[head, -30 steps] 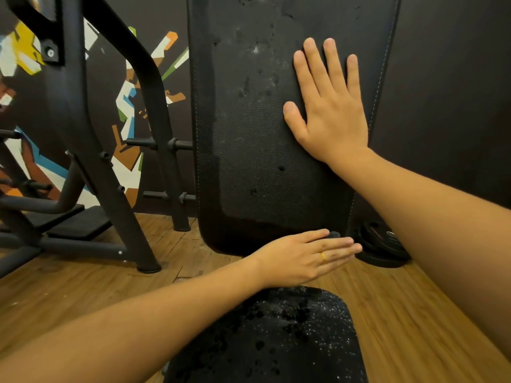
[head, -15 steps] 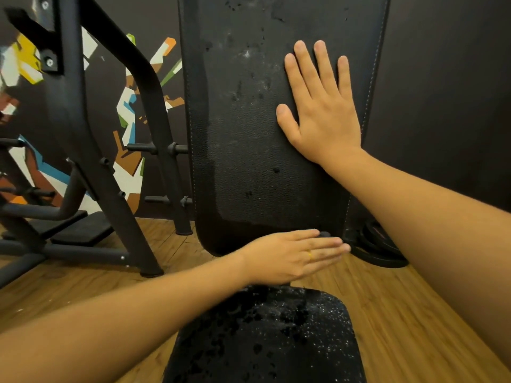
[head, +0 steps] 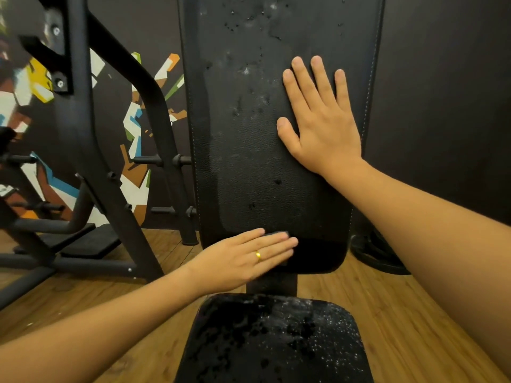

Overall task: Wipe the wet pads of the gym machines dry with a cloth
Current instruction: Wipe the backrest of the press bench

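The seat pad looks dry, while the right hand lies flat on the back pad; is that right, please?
Not quite: the head view shows the seat pad plainly wet, not dry. The right hand does lie flat on the back pad.

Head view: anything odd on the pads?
Both are wet. The seat pad is covered in droplets and wet patches. The back pad has beads across its upper half, left of the right hand; lower down it looks mostly dry. No damage shows.
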A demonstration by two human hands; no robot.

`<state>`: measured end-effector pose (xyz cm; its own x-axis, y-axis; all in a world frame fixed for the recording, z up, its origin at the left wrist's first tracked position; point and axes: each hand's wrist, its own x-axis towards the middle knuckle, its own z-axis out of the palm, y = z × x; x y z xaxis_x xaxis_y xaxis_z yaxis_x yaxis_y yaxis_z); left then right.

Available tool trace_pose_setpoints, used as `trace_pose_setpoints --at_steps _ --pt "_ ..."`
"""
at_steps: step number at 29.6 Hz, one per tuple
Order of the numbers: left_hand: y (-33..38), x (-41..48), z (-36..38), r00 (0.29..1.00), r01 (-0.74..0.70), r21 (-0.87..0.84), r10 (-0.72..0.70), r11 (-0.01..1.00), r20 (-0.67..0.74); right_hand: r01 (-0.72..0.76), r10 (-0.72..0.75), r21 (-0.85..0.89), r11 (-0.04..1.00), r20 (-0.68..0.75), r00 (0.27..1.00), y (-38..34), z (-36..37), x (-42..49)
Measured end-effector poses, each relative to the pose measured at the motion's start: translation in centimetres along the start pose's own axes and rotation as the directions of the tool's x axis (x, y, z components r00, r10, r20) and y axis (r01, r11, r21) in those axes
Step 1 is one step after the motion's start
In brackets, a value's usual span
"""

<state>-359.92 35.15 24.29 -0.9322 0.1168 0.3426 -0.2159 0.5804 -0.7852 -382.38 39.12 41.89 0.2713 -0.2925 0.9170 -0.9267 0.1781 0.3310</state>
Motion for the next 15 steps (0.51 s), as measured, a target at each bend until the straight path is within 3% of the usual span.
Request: trace_pose_setpoints --at_steps 6,8,10,12,15 --pt "-2.3 -5.0 0.4 0.941 0.331 -0.011 -0.331 0.944 -0.072 0.004 -0.004 0.011 1.0 -0.009 1.0 0.1 0.1 0.0" --pt "-1.3 -5.1 1.0 0.839 0.517 -0.131 -0.531 0.846 -0.118 0.006 -0.006 0.011 1.0 -0.003 1.0 0.1 0.1 -0.1" --pt "0.2 -4.4 1.5 0.676 0.659 -0.313 -0.721 0.684 -0.153 0.005 -0.005 0.009 1.0 -0.006 1.0 0.2 0.0 -0.2" --pt "1.3 -3.2 1.5 0.527 0.697 -0.474 -0.833 0.538 -0.17 0.002 -0.002 0.0 1.0 -0.003 1.0 0.2 0.0 -0.2" --pt "1.8 -1.4 1.5 0.399 0.691 -0.598 -0.904 0.405 -0.152 0.006 -0.006 0.004 1.0 0.006 1.0 0.0 -0.1 0.0"
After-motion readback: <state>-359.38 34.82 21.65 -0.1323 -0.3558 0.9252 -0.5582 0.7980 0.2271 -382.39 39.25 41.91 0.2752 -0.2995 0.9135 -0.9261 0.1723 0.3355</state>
